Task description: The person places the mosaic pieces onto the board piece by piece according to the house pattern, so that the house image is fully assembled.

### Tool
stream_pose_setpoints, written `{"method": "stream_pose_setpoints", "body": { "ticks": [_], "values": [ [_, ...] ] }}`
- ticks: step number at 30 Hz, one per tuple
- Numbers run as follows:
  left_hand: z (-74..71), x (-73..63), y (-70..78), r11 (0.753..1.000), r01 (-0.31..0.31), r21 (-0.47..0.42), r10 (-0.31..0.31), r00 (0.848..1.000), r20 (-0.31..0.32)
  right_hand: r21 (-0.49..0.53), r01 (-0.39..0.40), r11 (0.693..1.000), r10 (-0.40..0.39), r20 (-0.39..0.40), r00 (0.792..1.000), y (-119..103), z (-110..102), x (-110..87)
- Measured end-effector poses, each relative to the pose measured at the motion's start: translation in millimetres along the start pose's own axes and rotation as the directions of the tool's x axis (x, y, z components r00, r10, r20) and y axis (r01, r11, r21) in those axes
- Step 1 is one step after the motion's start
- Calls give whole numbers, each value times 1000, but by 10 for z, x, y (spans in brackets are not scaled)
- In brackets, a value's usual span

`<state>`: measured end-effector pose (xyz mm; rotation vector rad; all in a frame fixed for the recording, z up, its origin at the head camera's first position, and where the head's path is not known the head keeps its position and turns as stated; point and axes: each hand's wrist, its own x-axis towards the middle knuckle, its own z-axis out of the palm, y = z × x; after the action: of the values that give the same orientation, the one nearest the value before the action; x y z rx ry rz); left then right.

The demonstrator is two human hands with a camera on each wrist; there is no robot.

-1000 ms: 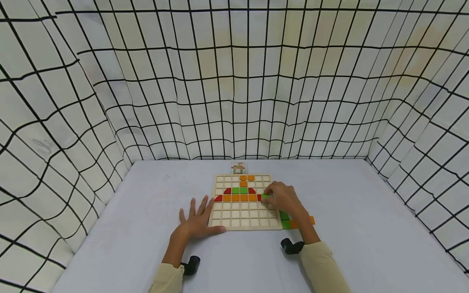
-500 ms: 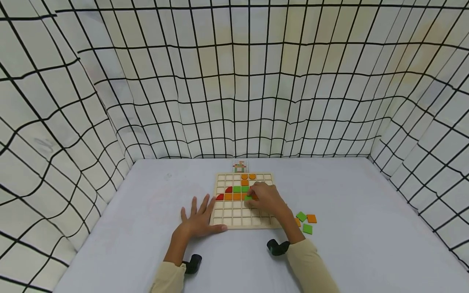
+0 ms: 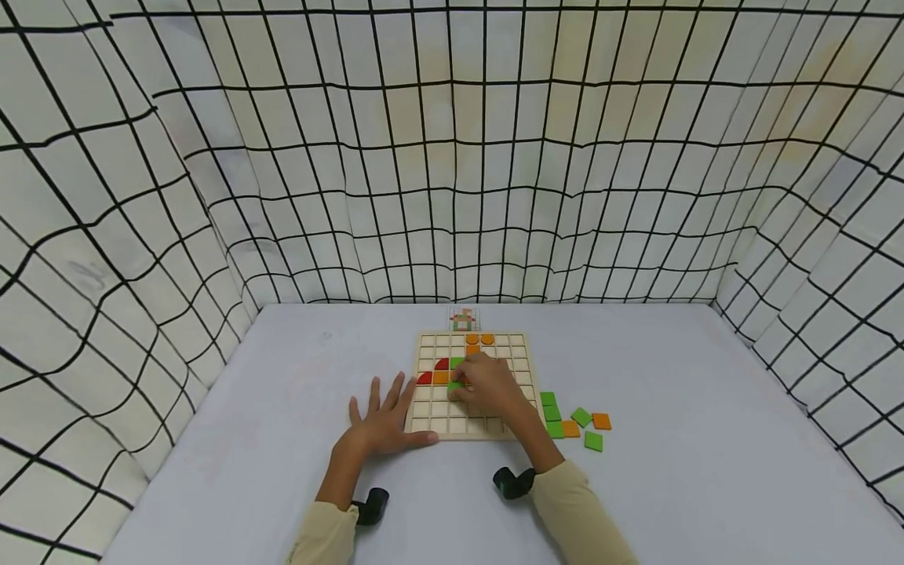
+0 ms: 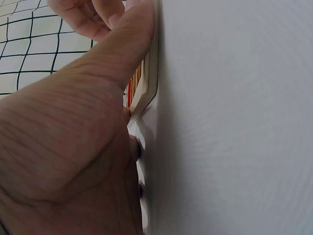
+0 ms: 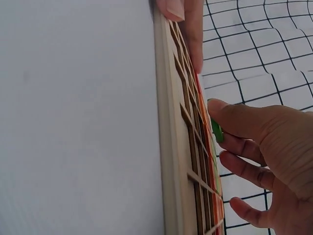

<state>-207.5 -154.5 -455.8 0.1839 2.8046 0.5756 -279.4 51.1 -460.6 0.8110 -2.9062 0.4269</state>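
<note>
A wooden grid board (image 3: 438,424) lies on the white table. My right hand (image 3: 494,384) pinches a green square tile (image 5: 216,131) between thumb and fingers, close over the middle of the board. Spread flat, my left hand (image 3: 381,428) rests at the board's left side, its thumb along the near edge. Red rounded-corner tiles (image 3: 424,378), an orange square tile (image 3: 441,377) and a green square tile (image 3: 457,363) sit in the grid's cells. Two orange round tiles (image 3: 487,339) are in the far row. My right hand hides part of the tile rows.
Right of the board lie several loose green square tiles (image 3: 593,441) and orange square tiles (image 3: 601,421). A small picture card (image 3: 464,319) lies beyond the far edge. Black netting (image 3: 480,235) over white walls encloses the table's back and sides.
My right hand has moved left across the board with the green tile, from its right side to its middle. The loose tiles at the right are now uncovered. My left hand stays put.
</note>
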Motion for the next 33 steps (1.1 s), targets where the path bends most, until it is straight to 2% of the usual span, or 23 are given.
{"method": "stream_pose_setpoints", "body": {
  "ticks": [16,23,33],
  "values": [
    [31,29,-24,1000,-1,27,1,1000,9,-34,-1,999,1,6,1000,-201,92,47],
    [11,-10,10,999,-14,-36,14,1000,2,-57,1,998,-2,-5,1000,-226,71,35],
    [-20,-22,19,1000,0,-16,0,1000,3,-52,13,999,-12,10,1000,-225,81,47]
  ]
}}
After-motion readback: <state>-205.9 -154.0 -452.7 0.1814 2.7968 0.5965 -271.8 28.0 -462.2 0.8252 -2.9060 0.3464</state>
